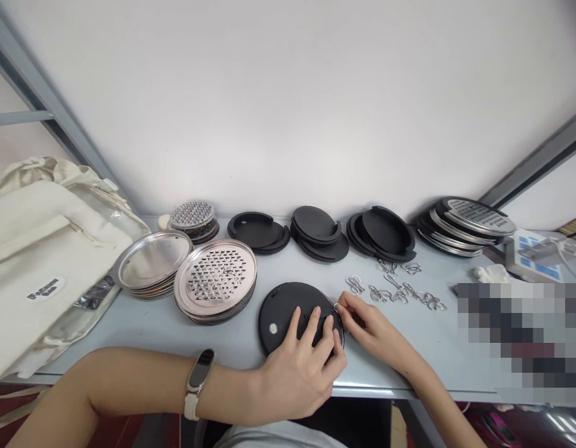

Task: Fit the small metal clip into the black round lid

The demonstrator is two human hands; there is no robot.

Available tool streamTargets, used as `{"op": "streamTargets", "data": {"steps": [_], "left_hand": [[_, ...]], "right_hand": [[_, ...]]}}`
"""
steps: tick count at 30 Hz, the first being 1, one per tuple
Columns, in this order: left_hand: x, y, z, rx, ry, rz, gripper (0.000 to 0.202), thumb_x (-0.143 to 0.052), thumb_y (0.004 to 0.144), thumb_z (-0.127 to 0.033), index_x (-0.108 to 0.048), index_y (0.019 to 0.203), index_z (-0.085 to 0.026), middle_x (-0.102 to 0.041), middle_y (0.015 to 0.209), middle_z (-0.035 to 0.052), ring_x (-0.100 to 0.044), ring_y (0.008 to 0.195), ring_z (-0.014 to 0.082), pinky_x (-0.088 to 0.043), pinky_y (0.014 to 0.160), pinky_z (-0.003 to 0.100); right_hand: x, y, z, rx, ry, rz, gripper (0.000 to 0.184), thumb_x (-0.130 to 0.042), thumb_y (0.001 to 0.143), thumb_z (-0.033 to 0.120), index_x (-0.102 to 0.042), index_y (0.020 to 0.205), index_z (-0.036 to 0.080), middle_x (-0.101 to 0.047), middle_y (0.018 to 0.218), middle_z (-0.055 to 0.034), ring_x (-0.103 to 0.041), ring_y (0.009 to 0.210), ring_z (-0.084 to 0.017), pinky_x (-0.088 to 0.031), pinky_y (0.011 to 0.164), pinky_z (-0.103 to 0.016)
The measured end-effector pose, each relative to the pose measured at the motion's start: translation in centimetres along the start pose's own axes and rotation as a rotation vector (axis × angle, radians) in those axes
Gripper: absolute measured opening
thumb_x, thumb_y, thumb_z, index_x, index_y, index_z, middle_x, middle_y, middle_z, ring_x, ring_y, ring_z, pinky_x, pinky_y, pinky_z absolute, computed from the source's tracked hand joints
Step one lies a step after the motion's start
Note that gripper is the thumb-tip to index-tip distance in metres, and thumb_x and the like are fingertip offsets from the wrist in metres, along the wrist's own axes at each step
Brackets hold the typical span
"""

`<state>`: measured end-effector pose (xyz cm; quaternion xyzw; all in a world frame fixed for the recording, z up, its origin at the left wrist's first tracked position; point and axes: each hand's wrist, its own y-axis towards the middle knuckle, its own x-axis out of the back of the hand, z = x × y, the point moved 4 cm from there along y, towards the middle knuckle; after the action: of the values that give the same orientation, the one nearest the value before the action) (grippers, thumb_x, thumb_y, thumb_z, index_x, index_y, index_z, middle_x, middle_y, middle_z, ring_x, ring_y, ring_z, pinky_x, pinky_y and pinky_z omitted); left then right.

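A black round plastic case (281, 305) lies on the bench in front of me, a small pale round sticker on its upper face. My left hand (299, 367) rests over its right part, fingers spread and pressing on top. At the case's right edge, my right hand (362, 320) is closed in a pinch on a thin metal wire loop (337, 307). The fingers hide most of that loop, and I cannot tell whether it is fixed to the case. Several loose bent wire loops (400, 292) are scattered behind my right hand.
Left stand stacks of metal grater discs (216, 277), plain metal discs (153, 260) and smaller grater discs (192, 215). Black plastic cases (316, 225) line the wall. A stack of grater-topped cases (479, 214) stands right. A cream canvas bag (45, 249) leans at the left.
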<state>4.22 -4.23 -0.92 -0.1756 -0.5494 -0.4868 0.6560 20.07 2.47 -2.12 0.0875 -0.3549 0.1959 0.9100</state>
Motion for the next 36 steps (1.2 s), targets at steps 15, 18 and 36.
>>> {"op": "streamTargets", "data": {"steps": [15,18,36], "left_hand": [[0.0,0.1,-0.1,0.000,-0.002,-0.002,0.048,-0.036,0.094,-0.034,-0.048,0.131,-0.006,-0.047,0.137,0.0221,-0.040,0.129,0.0428,-0.029,0.101,0.059],[0.0,0.1,0.0,-0.002,-0.010,0.006,0.049,-0.035,0.094,-0.034,-0.048,0.131,-0.005,-0.047,0.137,0.0225,-0.039,0.129,0.0436,-0.030,0.101,0.059],[0.1,0.2,0.0,-0.015,-0.015,0.016,0.049,-0.035,0.094,-0.034,-0.047,0.132,-0.004,-0.046,0.138,0.0227,-0.040,0.129,0.0434,-0.030,0.100,0.059]], "right_hand": [[-0.5,0.9,1.0,0.041,-0.151,-0.098,0.027,-0.030,0.100,0.027,-0.031,0.073,0.024,-0.045,0.066,0.0017,-0.047,0.067,-0.019,-0.036,0.063,-0.031],[-0.6,1.0,1.0,0.064,-0.164,-0.096,0.028,-0.030,0.100,0.026,-0.030,0.072,0.024,-0.044,0.064,0.0020,-0.046,0.066,-0.019,-0.036,0.064,-0.030],[-0.2,0.9,0.8,0.103,-0.194,-0.075,0.028,-0.031,0.100,0.022,-0.035,0.072,0.024,-0.048,0.065,0.0005,-0.048,0.066,-0.019,-0.039,0.065,-0.031]]}}
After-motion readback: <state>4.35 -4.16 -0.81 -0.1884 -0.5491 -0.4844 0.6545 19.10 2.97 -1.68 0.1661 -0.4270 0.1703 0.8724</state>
